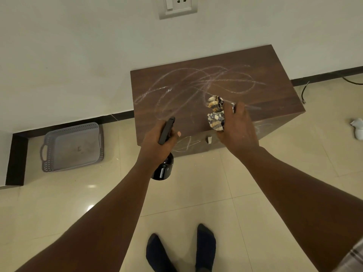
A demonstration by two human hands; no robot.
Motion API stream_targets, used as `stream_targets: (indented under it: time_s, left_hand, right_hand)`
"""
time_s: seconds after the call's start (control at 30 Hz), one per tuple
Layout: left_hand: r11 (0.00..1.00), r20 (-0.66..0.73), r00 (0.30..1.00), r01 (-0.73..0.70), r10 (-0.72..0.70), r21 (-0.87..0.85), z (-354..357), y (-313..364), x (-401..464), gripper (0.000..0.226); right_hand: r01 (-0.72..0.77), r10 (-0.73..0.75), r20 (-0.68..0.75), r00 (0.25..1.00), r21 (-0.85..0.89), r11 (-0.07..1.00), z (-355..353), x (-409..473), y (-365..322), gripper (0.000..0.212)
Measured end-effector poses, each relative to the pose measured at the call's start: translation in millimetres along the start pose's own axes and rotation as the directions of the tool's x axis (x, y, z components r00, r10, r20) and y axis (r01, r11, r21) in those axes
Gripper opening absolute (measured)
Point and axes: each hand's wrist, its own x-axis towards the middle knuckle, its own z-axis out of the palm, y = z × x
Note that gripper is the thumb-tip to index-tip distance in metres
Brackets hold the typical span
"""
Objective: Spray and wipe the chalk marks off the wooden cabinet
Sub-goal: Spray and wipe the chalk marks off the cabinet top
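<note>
Tiled floor (196, 193) carries the cabinet (275, 91), chalk marks (196, 81) looping across its top. Left hand (157, 142) fingers wrapped around the bottle (164, 167). Right hand (237, 130) fingers clenched on the cloth (215, 114), marks just beyond the fingertips.

Chalk-scrawled brown wooden cabinet (212, 95); dark spray bottle (164, 165) and bunched checked cloth (216, 114) above.

The cabinet (216, 91) is dark, matt wood-grain, streaked with powdery chalk marks (196, 81); the cloth (215, 116) is crumpled checked fabric, the spray bottle (163, 169) glossy and dark, the floor tiles (196, 193) shiny
</note>
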Motion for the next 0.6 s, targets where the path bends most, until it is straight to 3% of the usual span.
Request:
stream_targets:
  time_s: [0.43,0.6]
  left_hand:
    - [0.99,0.092,0.985,-0.144,0.144,-0.01,37,32,10,0.015]
    - [0.987,0.082,0.988,-0.123,0.132,-0.107,50,34,14,0.013]
  right_hand:
    - [-0.061,0.061,-0.033,0.998,-0.002,0.998,-11,-16,33,0.058]
    - [-0.086,0.086,-0.014,0.996,-0.027,0.996,-12,-19,45,0.069]
